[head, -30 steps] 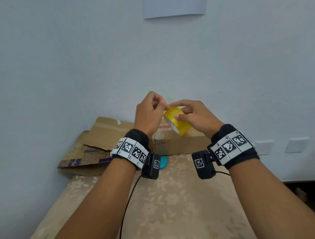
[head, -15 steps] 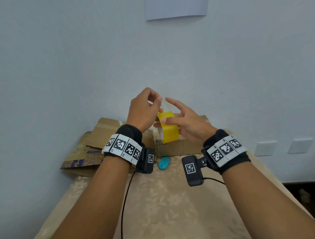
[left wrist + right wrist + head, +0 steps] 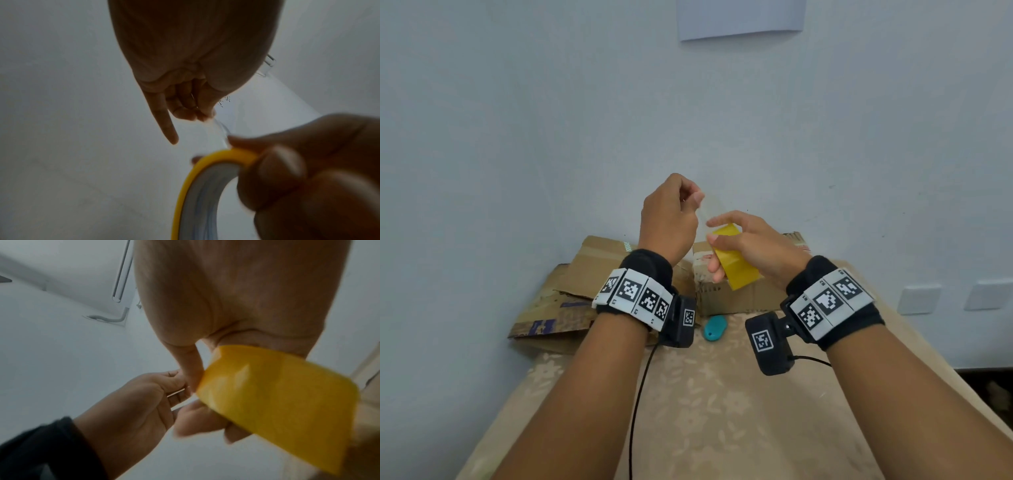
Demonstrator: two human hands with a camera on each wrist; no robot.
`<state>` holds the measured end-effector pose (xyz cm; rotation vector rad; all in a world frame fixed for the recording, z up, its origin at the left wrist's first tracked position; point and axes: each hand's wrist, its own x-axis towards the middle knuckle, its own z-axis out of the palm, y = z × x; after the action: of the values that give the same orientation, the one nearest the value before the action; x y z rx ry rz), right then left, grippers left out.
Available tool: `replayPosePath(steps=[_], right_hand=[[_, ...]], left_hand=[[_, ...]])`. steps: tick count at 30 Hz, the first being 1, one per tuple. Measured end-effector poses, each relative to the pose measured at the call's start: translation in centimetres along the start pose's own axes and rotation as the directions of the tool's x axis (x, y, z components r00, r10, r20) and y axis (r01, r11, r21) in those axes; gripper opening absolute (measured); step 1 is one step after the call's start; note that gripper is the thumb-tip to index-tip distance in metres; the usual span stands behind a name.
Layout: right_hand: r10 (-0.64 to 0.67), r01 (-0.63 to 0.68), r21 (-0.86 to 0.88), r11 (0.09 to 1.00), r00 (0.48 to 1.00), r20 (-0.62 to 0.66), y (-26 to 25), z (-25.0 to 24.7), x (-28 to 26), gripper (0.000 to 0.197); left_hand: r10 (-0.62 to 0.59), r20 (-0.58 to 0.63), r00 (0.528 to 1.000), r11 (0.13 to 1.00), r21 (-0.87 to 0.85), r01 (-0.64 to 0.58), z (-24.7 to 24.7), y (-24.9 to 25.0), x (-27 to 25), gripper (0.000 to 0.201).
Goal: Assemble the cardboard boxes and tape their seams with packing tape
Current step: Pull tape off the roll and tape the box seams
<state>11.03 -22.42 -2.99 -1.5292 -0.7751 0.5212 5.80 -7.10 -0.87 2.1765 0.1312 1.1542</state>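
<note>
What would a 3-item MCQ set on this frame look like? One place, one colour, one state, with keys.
1. Where does the small teal object lie?
A. on the tablecloth in front of the cardboard box
B. on top of the box
C. in the left hand

2. What colour is the tape roll?
A. brown
B. yellow
C. white

3. What is the left hand doing?
A. lying flat on the table
B. pinching the clear tape end pulled off the roll
C. gripping the box

Key: 1 A, it lies on the tablecloth just before the cardboard box. 2 B, the roll's outer face is yellow in all three views. 3 B, the left wrist view shows a clear strip running from the pinched fingertips down to the roll, which the right hand holds.
</note>
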Motion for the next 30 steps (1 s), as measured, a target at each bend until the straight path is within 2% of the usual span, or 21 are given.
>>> replayPosePath(steps=[3,6,8,10,12,15,19,23,27,30], right_hand=[[0.014,-0.016,-0.036,0.999,0.998,-0.060,0.3,0.1,0.3,0.030],[0.043,-0.045,0.051,0.998,0.998,0.037,-0.1,-0.1,0.2,0.031],[0.065,-0.084,0.145,0.986,0.989,0.129,-0.4,-0.3,0.0,0.042],[0.077,-0.107,0.159,0.981,0.980,0.184,-0.6,-0.5,-0.3,0.048],[0.100,-0.129,0.140,0.982,0.975,0.201,-0.7,-0.5,-0.5,0.046],[0.144,-0.165,0.110,0.980,0.974,0.178,-0.8,-0.2,-0.6,0.042],[0.160,-0.166,0.083,0.983,0.984,0.074,-0.7,0.3,-0.4,0.036],[0.130,-0.128,-0.033,0.991,0.988,0.088,-1.5,0.2,-0.6,0.030],[0.147,-0.146,-0.024,0.989,0.986,0.083,-1.7,-0.1,-0.8,0.039],[0.131,-0.127,-0.077,0.989,0.990,0.054,-1.6,-0.2,-0.7,0.034]], left_hand=[[-0.024,-0.027,0.999,0.998,-0.058,0.023,-0.3,0.2,0.3,0.005],[-0.090,-0.029,0.996,0.989,-0.121,0.086,-1.0,0.0,0.5,0.008],[-0.136,-0.029,0.990,0.976,-0.175,0.129,-1.4,-0.2,0.7,0.010],[-0.164,-0.029,0.986,0.968,-0.198,0.155,-1.9,-0.4,0.7,0.011],[-0.172,-0.024,0.985,0.967,-0.194,0.164,-2.1,-0.4,0.5,0.011],[-0.158,-0.054,0.986,0.971,-0.190,0.146,-2.1,-0.2,0.4,0.010],[-0.152,-0.105,0.983,0.967,-0.222,0.126,-2.1,0.1,0.6,0.006],[-0.233,-0.090,0.968,0.931,-0.310,0.195,-2.4,-0.3,0.7,0.005],[-0.267,-0.079,0.960,0.908,-0.356,0.223,-3.0,-0.6,0.9,0.005],[-0.278,-0.087,0.957,0.899,-0.375,0.227,-2.9,-0.6,0.8,0.006]])
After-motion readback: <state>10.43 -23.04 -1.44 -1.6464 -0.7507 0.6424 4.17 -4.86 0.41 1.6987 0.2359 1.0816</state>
